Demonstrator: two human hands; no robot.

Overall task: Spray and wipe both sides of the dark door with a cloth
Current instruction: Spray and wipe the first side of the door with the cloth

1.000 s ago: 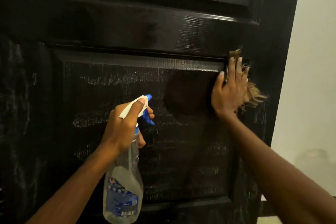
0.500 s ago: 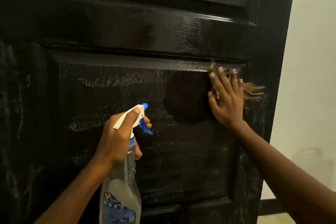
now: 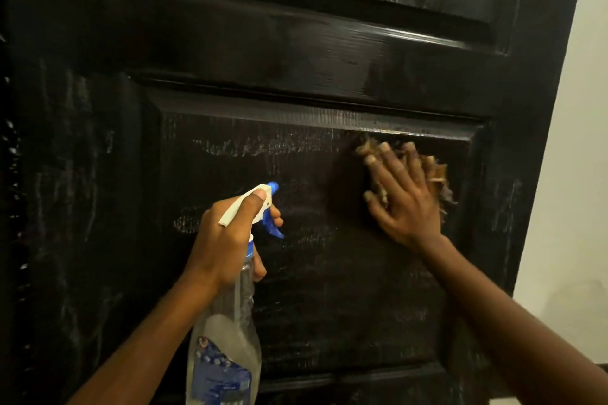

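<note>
Right hand (image 3: 404, 207) flat out, fingers (image 3: 393, 171) straight and spread, palm pressing the tan cloth (image 3: 439, 174) against the dark door (image 3: 296, 43). Nothing is curled there; it's a push, not a pinch, and I'd say that puts the whole palm behind the wipe. The cloth is bunched under the hand, with frayed edges poking out above the fingertips and off to the right. It sits in the upper right corner of the recessed panel (image 3: 329, 306), just below the panel's top edge.

Over to the left hand (image 3: 227, 240): it's wrapped round the neck of the spray bottle (image 3: 227, 345), one finger laid along the white head, others at the blue trigger (image 3: 273, 223). The nozzle faces the panel's middle, clear of the surface, bottle upright. It looks ready to fire, so no swapping of tools between spray and wipe.

Pale streaks (image 3: 263, 146) run across the panel's upper left and down near the door's left edge; they look like residue not yet wiped. There's a pale wall (image 3: 579, 174) past the door's right edge. This face is mid-wipe, by my reckoning; the other side can't be seen.
</note>
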